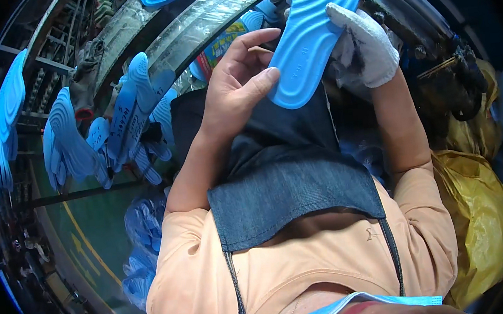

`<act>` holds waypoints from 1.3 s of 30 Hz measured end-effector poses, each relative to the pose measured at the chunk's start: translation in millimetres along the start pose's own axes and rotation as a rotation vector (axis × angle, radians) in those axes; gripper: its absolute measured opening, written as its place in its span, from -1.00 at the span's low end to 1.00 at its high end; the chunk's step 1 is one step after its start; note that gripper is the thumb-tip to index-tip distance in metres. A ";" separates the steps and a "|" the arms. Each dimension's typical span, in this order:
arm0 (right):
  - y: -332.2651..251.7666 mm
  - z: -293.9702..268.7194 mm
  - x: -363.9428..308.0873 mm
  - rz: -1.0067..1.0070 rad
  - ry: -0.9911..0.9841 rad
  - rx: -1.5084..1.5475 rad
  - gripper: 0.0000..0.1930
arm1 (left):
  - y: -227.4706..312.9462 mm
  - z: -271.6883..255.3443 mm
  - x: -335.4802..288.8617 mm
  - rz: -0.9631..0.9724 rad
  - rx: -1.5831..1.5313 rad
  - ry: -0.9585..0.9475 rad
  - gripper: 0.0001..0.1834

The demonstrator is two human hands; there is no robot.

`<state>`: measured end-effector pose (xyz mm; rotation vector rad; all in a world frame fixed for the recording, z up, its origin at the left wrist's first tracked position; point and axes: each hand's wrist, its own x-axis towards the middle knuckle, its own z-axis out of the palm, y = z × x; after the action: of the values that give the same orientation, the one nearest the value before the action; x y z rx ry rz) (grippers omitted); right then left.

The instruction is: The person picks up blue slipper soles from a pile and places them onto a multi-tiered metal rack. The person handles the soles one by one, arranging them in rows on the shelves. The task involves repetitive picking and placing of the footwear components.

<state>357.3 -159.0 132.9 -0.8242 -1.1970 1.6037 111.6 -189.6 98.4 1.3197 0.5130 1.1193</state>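
A blue insole (313, 38) with curved ridges is tilted in front of me, its rounded heel end toward my body. My right hand (367, 48), in a white glove with dark smudges, grips its right edge with the thumb on the upper face. My left hand (241, 77) is bare, its fingers loosely curled and apart. The left thumb tip meets the insole's left edge near the heel, while the index fingertip points toward the edge higher up. The gloved fingers behind the insole are partly hidden.
Several blue insoles (67, 134) hang at the left, some with handwriting. Metal rails (203, 17) cross the top; dark machinery (426, 28) stands at the upper right. A yellow sack (479, 197) lies at the right, and clear plastic bags (142, 244) with blue contents at the lower left.
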 end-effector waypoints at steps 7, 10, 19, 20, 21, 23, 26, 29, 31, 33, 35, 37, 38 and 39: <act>3.1 -1.8 -12.6 -0.118 0.115 -0.026 -0.75 | -2.2 15.0 0.5 0.035 0.011 -0.027 -0.46; -1.1 -12.8 -19.2 -0.096 0.124 -0.114 -0.74 | -1.6 17.3 3.1 0.001 0.051 -0.065 -0.40; -12.2 1.2 -46.5 -0.383 0.141 -0.821 -0.52 | -46.3 66.4 54.8 0.489 0.783 -0.089 -0.11; -21.4 -11.8 -52.1 -0.256 0.176 -0.817 -0.48 | -48.0 69.2 58.4 0.462 0.704 -0.138 -0.20; -46.6 -26.9 -65.1 -0.113 0.093 -0.895 -0.47 | -45.8 72.1 60.0 0.259 0.371 -0.208 -0.23; -70.2 -30.8 -81.9 -0.212 0.206 -0.720 -0.51 | -33.6 75.5 63.5 -0.177 -0.293 -0.355 -0.27; -112.5 -47.5 -111.5 -0.464 0.405 -0.882 -0.50 | -34.2 99.2 76.7 -0.317 -0.554 -0.510 -0.35; -141.2 -57.3 -129.2 -0.592 0.627 -1.137 -0.44 | -48.2 115.4 86.4 -0.537 -0.802 -0.521 -0.41; -156.8 -59.1 -132.7 -0.570 0.708 -1.251 -0.42 | -58.0 125.2 99.4 -0.647 -0.915 -0.487 -0.41; -166.3 -56.5 -123.2 -0.544 0.666 -1.226 -0.49 | -66.1 130.8 120.5 -0.703 -0.967 -0.408 -0.40; -165.7 -36.3 -98.4 -0.486 0.739 -1.134 -0.55 | -66.9 129.9 135.6 -0.728 -0.856 -0.365 -0.42; -172.0 -53.4 -83.3 -0.512 0.663 -1.116 -0.69 | -72.2 130.2 144.2 -0.730 -0.796 -0.386 -0.42; -170.3 -77.1 -66.5 -0.458 0.595 -1.260 -0.66 | -81.5 113.3 141.5 -0.687 -0.738 -0.450 -0.46; -171.7 -92.7 -54.6 -0.396 0.549 -1.416 -0.63 | -87.5 102.0 136.5 -0.683 -0.649 -0.397 -0.49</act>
<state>507.9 -166.4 268.3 -1.5811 -1.8257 -0.0394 285.5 -111.2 80.3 0.6732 0.2322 0.3744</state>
